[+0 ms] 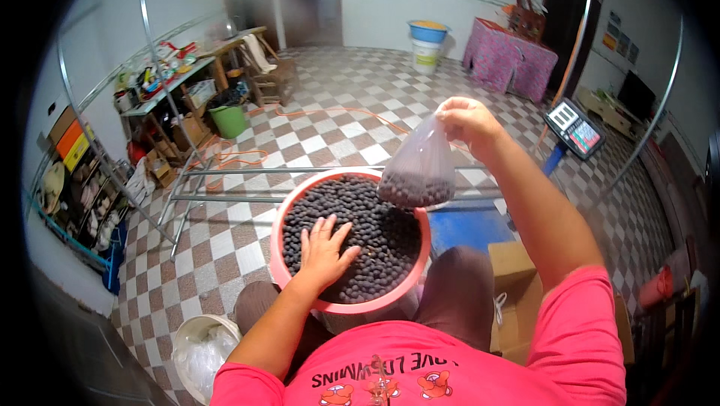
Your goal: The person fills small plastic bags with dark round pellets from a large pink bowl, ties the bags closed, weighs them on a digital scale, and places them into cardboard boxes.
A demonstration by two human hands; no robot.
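Observation:
A round pink basin (426, 248) full of small dark round fruits (360, 209) stands before me, between my knees. On top of the fruits rests my left hand (325, 251), palm down, its fingers spread and holding nothing. Up and to the right, my right hand (469, 124) pinches the gathered top of a translucent plastic bag (419, 147). Dark fruits fill the bottom of that bag, which hangs over the basin's far right rim. My right fingertips partly hide the bag's neck.
A blue scale platform (469, 226) with a display head (574, 127) lies right of the basin, near an open cardboard box (514, 299). Metal tubes (236, 199) cross behind the basin. A white bucket (183, 338) holding clear plastic bags stands at lower left. An orange cable (337, 109) runs over the floor.

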